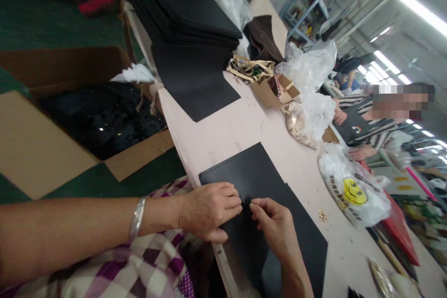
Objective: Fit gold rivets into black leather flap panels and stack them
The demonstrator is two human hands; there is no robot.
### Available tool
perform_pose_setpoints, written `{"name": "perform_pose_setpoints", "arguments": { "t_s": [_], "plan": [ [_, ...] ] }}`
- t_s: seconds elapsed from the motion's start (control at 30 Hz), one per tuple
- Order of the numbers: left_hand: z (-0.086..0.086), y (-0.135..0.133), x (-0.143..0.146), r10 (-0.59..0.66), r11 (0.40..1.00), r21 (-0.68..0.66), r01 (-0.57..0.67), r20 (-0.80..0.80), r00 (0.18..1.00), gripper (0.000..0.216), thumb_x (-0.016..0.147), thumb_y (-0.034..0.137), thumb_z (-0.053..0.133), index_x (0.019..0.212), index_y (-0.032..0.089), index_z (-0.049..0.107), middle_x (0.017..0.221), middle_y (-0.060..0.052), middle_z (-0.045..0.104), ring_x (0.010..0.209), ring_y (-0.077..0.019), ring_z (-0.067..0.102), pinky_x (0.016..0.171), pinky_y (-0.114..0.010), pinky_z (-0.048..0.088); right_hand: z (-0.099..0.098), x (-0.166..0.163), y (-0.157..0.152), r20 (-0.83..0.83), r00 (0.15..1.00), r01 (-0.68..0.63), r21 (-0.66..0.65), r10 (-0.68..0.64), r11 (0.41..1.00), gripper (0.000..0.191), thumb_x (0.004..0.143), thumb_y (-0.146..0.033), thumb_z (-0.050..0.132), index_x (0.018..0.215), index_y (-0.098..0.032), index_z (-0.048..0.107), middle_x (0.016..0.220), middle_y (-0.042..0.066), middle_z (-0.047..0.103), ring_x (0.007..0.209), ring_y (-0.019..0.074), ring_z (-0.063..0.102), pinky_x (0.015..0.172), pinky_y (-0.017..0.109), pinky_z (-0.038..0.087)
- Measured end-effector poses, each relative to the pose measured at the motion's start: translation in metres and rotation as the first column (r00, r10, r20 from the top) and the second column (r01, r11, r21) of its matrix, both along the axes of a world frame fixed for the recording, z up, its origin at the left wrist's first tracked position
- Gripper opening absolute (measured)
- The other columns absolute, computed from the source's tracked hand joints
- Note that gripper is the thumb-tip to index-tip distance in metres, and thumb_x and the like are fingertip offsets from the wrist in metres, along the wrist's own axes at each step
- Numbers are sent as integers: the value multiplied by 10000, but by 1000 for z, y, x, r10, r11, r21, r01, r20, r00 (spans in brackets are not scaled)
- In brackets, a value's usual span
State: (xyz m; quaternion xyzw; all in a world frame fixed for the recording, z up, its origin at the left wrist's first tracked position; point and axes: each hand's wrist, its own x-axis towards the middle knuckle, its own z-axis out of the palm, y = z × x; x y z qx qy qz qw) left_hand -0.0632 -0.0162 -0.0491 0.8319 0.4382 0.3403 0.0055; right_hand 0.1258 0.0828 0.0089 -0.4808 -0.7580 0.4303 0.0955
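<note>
A black leather-like panel (258,167) lies on the table in front of me, at its near edge. My left hand (213,207) rests on the panel with the fingers lying flat and the thumb apart. Just to its right, my right hand (274,223) has thumb and forefinger pinched together close above the panel. What that pinch holds, if anything, is too small to make out. A tiny bright spot shows on the panel between the two hands. Several small brass-coloured pieces (323,215) lie on the table to the right.
A tall stack of black panels (195,14) stands at the table's (272,144) far left. Left of the table, an open carton (136,151) holds dark pieces. Plastic bags (352,186) and a small cardboard box (275,91) line the far side. Another person (363,121) sits opposite.
</note>
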Motion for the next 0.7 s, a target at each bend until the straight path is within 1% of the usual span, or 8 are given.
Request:
{"name": "perform_pose_setpoints", "arguments": {
  "t_s": [0.07,0.13,0.23,0.4,0.5,0.63,0.7],
  "plan": [
    [0,0,-1,-8,1000,-3,8,-11,1000,427,746,365,664,1102,129,643,1026,-144,695,996,-302,589,961,-434,445,-2,-8,-1,68,995,-69,34,67,997,281,839,-413,629,879,-159,742,669,28,653,597,152,579,501,237,450],
    [1,0,-1,-15,1000,-15,14,-26,1000,423,753,364,661,1093,113,639,991,-141,694,981,-299,586,959,-435,449,-3,-12,0,114,988,-109,51,103,993,269,847,-399,608,872,-168,743,682,32,660,620,164,594,516,245,460],
    [2,0,-2,-14,1000,-18,14,-32,999,438,751,369,662,1085,87,634,957,-139,692,962,-300,587,959,-437,446,-3,-16,2,164,979,-129,59,118,990,265,849,-395,589,863,-176,738,673,26,655,597,164,594,524,254,467],
    [1,0,-2,-13,999,-36,11,-55,998,426,774,382,638,1083,90,633,985,-138,685,975,-299,584,982,-436,423,-3,-20,7,212,967,-151,35,141,988,234,832,-372,585,799,-182,720,640,10,641,569,149,582,516,244,456],
    [0,0,-2,-14,999,-45,11,-59,998,423,780,384,630,1088,95,632,997,-137,680,988,-300,581,989,-435,416,-4,-23,12,237,963,-131,-14,131,991,221,815,-358,591,785,-175,710,629,13,642,577,147,593,517,238,464],
    [-1,0,-3,-22,997,-74,18,-57,998,405,782,361,627,1088,96,630,1023,-131,673,1007,-299,573,997,-436,410,-2,-29,19,265,962,-32,-154,72,988,154,771,-312,619,764,-161,651,583,3,624,522,135,590,480,225,471],
    [1,-1,-3,-23,996,-91,17,-64,998,399,780,347,627,1089,94,626,1044,-135,669,1025,-304,567,999,-446,406,0,-33,22,282,958,1,-192,54,981,103,742,-267,633,744,-165,618,549,-8,608,499,133,592,448,210,463]
  ]
}}
